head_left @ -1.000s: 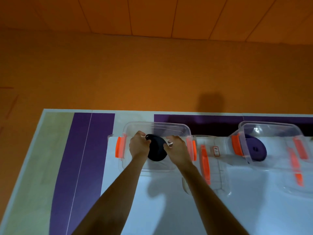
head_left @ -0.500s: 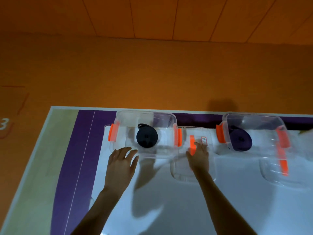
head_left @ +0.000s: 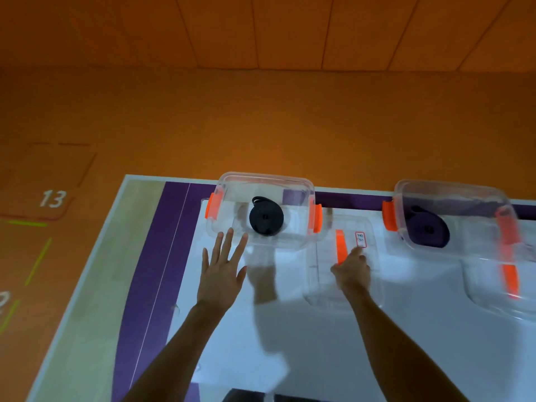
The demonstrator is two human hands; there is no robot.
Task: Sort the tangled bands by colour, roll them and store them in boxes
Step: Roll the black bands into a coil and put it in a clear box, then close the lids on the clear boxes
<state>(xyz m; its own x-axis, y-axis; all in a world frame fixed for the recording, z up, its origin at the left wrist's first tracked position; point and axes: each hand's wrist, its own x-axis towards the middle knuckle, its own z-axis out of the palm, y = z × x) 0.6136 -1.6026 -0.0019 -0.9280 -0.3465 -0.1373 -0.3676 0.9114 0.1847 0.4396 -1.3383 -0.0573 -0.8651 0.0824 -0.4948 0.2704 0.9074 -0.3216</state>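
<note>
head view: the only camera; all lines below are read from it.
tabletop: white sheet with purple stripes; both boxes stand along its far edge.
left box: clear, orange side latches, lid off, at the far edge left of middle.
black band: rolled into a tight disc, standing on edge inside the left box with a loose end curling at the top.
right box: clear, lid off, toward the far right corner.
purple band: rolled, lying inside the right box against its near wall.
near lid: clear, flat on the tabletop between the two boxes, orange strip along it.
second lid: flat, just in front of the right box.
left hand: empty, fingers spread and straight, tips just short of the left box's near wall; contact unclear.
right hand: lying on the near lid, index stretched toward a small red label; whether it has a grip I cannot tell.
lid handling (judgement): light, thin, slightly flexible, slick plastic; best pinched at a rim edge or a corner.
box handling (judgement): light, likely to slide when the lid is pressed; steady it by a side wall.
band handling (judgement): soft and springy; the roll may loosen if knocked.
</note>
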